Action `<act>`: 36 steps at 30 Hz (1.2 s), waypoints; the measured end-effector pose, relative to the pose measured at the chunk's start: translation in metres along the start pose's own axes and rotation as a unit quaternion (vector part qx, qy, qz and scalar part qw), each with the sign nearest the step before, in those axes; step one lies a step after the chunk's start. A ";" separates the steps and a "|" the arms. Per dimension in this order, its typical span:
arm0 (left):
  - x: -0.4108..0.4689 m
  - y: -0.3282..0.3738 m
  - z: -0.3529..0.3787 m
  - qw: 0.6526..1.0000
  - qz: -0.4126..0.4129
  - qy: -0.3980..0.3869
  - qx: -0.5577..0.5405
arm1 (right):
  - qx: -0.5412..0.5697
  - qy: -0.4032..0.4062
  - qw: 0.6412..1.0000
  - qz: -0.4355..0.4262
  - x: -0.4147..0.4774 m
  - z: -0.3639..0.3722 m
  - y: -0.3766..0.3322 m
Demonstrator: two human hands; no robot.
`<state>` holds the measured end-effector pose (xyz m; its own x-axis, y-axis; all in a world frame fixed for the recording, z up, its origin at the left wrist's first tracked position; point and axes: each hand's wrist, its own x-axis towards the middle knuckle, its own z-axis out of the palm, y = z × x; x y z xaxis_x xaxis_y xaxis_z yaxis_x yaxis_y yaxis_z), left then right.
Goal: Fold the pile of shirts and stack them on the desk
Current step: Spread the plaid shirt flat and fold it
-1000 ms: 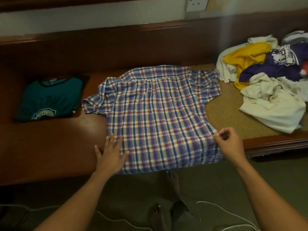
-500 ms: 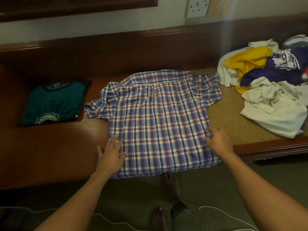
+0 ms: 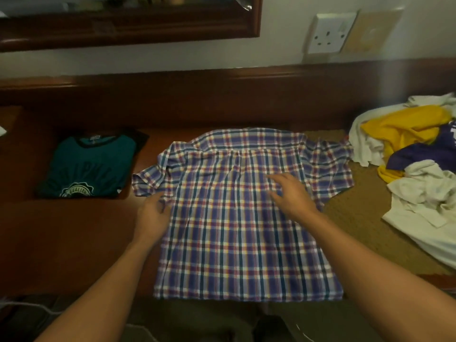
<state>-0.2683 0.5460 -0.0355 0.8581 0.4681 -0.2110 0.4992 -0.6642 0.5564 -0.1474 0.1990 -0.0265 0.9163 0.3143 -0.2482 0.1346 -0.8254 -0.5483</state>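
Dark wooden tabletop (image 3: 61, 238) below a white wall's socket (image 3: 330, 33) carries a plaid shirt (image 3: 241, 230) spread centrally, left hand (image 3: 153, 215) fingers pinching its edge under the sleeve, right hand (image 3: 293, 196) fingers flat on it, a folded teal shirt (image 3: 88, 166) left, and an unfolded pile (image 3: 419, 169) right.

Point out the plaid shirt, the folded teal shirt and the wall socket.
plaid shirt (image 3: 237, 230): head view, middle of its spread-out back panel.
folded teal shirt (image 3: 91, 166): head view, centre of its top face, above the print.
wall socket (image 3: 329, 33): head view, on the white faceplate.
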 end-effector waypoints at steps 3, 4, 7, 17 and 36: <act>0.024 -0.013 -0.011 0.999 -0.022 0.024 -0.003 | -0.020 -0.036 0.997 -0.063 0.041 0.005 -0.038; 0.032 -0.018 -0.015 0.999 -0.036 0.036 -0.006 | -0.026 -0.053 0.995 -0.080 0.055 0.009 -0.052; 0.055 -0.036 -0.026 0.997 -0.051 0.061 -0.010 | -0.049 -0.087 0.986 -0.130 0.094 0.027 -0.097; 0.141 -0.086 -0.054 0.976 0.081 -0.009 0.203 | -0.216 -0.094 0.933 -0.271 0.204 0.110 -0.218; 0.153 -0.089 -0.043 0.971 0.156 0.041 0.178 | -0.047 0.057 0.975 -0.211 0.236 0.152 -0.229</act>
<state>-0.1866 0.7019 -0.0834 0.9690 0.2470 -0.0041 0.2392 -0.9337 0.2664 -0.0190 0.5335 -0.0811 0.8075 0.5849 0.0761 0.5367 -0.6751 -0.5061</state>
